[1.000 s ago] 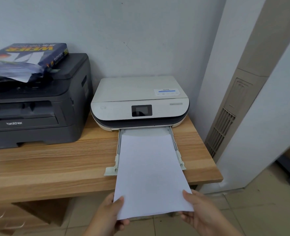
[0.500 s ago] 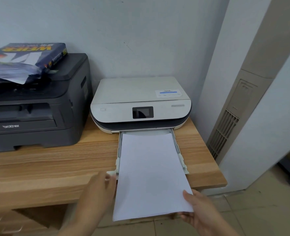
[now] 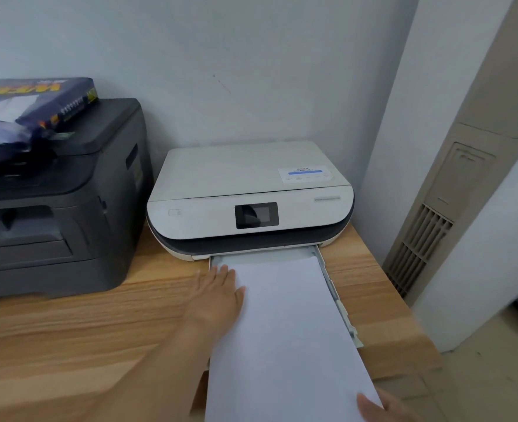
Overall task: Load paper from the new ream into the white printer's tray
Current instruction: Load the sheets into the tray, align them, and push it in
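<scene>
At the bottom edge, the right hand (image 3: pixel 382 406) grips the near right corner of a sheaf of paper (image 3: pixel 285 330), thumb on top, fingers hidden beneath. The sheets reach past the front edge of the wooden desk (image 3: pixel 69 324) and lie along the tray (image 3: pixel 338 303) pulled out of the printer (image 3: pixel 245 184), their far end still short of the slot. The left hand (image 3: pixel 218 296) lies flat and open, fingers spread, on the paper's left edge near the far corner, holding nothing. The white printer sits against the wall (image 3: pixel 251 62), its small dark screen (image 3: pixel 256 215) facing forward and a label (image 3: pixel 305 175) on its lid. Just to its left stands a black printer (image 3: pixel 57 202); on top of it rests the ream (image 3: pixel 38 102), its dark wrapper torn open at the near end. A vented white column (image 3: pixel 428 239) stands at right.
</scene>
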Demonstrator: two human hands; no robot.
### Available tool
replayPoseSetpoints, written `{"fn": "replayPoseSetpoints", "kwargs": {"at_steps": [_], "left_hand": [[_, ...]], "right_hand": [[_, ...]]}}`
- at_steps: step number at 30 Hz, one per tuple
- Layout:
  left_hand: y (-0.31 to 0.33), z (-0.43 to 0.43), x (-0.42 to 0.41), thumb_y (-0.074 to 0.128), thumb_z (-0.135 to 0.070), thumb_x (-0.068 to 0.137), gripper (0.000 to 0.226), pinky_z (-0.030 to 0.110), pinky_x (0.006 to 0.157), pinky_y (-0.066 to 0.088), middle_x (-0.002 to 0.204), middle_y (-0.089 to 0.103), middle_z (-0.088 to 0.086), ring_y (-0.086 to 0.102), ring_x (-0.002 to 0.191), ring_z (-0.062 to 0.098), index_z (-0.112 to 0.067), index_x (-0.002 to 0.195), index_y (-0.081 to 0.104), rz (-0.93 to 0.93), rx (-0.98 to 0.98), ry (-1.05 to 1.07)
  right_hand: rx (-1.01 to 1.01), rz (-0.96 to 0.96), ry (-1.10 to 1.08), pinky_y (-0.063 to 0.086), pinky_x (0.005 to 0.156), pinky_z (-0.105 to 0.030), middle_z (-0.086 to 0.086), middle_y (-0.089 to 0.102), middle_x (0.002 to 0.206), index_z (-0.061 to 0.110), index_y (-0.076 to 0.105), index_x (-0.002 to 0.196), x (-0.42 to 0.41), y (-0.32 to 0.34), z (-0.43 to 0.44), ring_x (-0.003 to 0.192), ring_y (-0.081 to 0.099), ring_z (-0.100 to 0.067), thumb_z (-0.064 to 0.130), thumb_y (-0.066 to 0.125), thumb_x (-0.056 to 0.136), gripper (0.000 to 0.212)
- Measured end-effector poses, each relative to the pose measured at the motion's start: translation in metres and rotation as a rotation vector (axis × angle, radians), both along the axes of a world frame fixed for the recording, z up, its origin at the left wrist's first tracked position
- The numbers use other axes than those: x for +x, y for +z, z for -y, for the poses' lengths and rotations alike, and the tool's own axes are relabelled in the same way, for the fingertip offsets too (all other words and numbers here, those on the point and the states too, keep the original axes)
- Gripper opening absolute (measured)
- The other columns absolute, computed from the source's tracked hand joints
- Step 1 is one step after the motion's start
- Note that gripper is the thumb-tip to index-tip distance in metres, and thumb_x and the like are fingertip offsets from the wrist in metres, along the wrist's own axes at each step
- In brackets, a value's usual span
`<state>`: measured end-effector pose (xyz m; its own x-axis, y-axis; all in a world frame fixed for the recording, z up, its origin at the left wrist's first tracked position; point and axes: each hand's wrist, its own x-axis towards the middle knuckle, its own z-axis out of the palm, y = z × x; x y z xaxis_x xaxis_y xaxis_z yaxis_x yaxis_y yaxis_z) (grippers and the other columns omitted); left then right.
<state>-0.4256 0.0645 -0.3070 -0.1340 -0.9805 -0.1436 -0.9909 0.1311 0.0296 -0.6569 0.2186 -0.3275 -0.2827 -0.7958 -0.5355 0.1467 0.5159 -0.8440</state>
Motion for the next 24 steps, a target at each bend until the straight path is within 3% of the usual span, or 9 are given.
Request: {"fn": "replayPoseSetpoints", "kwargs": {"at_steps": [1,3,6,9,11,13,16,20,24], "left_hand": [[-0.002,0.001,0.0,0.012,-0.041,0.096,0.056,0.043,0.119,-0.001,0.157,0.016,0.002,0.006,0.145,0.018,-0.016,0.146,0.017,0.013,-0.045,-0.001],[-0.004,0.002,-0.001,0.013,-0.041,0.095,0.055,0.043,0.118,-0.003,0.155,0.022,0.001,0.01,0.145,0.017,-0.017,0.143,0.022,0.021,-0.099,-0.011],[-0.002,0.005,-0.001,0.012,-0.041,0.095,0.056,0.043,0.116,-0.008,0.155,0.021,0.001,0.005,0.145,0.016,-0.016,0.144,0.021,0.013,-0.09,-0.013],[-0.002,0.007,0.001,0.012,-0.042,0.096,0.056,0.044,0.116,-0.008,0.156,0.018,0.0,0.004,0.146,0.016,-0.017,0.145,0.019,0.005,-0.079,-0.016],[-0.003,0.008,0.003,0.012,-0.041,0.096,0.055,0.044,0.116,-0.007,0.157,0.015,0.0,0.003,0.146,0.016,-0.017,0.146,0.017,-0.03,-0.071,-0.012],[-0.004,0.009,0.006,0.013,-0.039,0.097,0.054,0.043,0.117,-0.005,0.158,0.01,-0.001,0.001,0.146,0.015,-0.018,0.147,0.014,-0.104,-0.029,-0.011],[-0.004,0.011,0.012,0.014,-0.034,0.098,0.053,0.04,0.118,0.0,0.159,0.002,-0.001,-0.005,0.146,0.015,-0.018,0.148,0.009,-0.214,0.048,-0.046],[-0.004,0.011,0.025,0.017,-0.032,0.099,0.05,0.038,0.118,-0.001,0.159,0.001,-0.004,-0.005,0.145,0.012,-0.022,0.148,0.01,-0.289,0.036,-0.065],[-0.006,0.006,0.034,0.021,-0.031,0.099,0.049,0.037,0.118,0.003,0.158,0.001,-0.007,-0.001,0.146,0.012,-0.025,0.147,0.015,-0.325,0.006,-0.09]], "right_hand": [[-0.033,0.017,0.014,0.043,0.071,-0.007,-0.028,0.05,0.121,-0.016,0.041,0.122,-0.005,-0.007,-0.006,0.096,0.045,-0.018,0.012,0.071,0.08,0.059],[-0.028,0.0,0.035,0.043,0.076,-0.017,-0.025,0.054,0.107,-0.026,0.043,0.118,-0.005,-0.006,-0.01,0.098,0.047,-0.029,-0.008,0.057,0.084,0.041],[0.036,-0.081,0.096,0.046,0.053,-0.011,-0.015,0.063,0.078,-0.036,0.047,0.105,0.001,0.005,-0.013,0.066,0.047,-0.026,-0.017,0.046,0.086,0.026],[0.023,-0.105,0.132,0.042,0.045,-0.002,-0.028,0.064,0.092,-0.037,0.043,0.106,0.0,-0.004,-0.014,0.074,0.048,-0.026,-0.018,0.046,0.086,0.028],[0.016,-0.002,-0.067,0.047,0.06,-0.004,-0.017,0.064,0.089,-0.027,0.05,0.113,-0.004,-0.007,-0.015,0.088,0.049,-0.026,-0.007,0.051,0.088,0.032],[0.033,0.168,-0.242,0.043,0.092,-0.019,-0.017,0.062,0.113,-0.009,0.055,0.122,-0.008,0.01,-0.016,0.099,0.05,-0.023,0.011,0.053,0.092,0.036],[0.104,0.331,-0.054,0.051,0.06,-0.009,-0.014,0.07,0.094,-0.008,0.055,0.12,-0.016,0.016,-0.006,0.071,0.065,-0.021,0.008,0.054,0.091,0.034],[0.046,0.316,0.124,0.049,0.034,-0.021,-0.013,0.071,0.054,-0.004,0.07,0.079,-0.009,0.03,0.007,0.041,0.067,-0.021,0.02,0.096,0.015,0.074],[0.064,0.335,0.107,0.04,0.025,-0.018,-0.018,0.057,0.037,-0.01,0.061,0.094,-0.007,0.049,0.006,0.022,0.05,-0.024,0.008,0.074,0.074,0.03]]}}
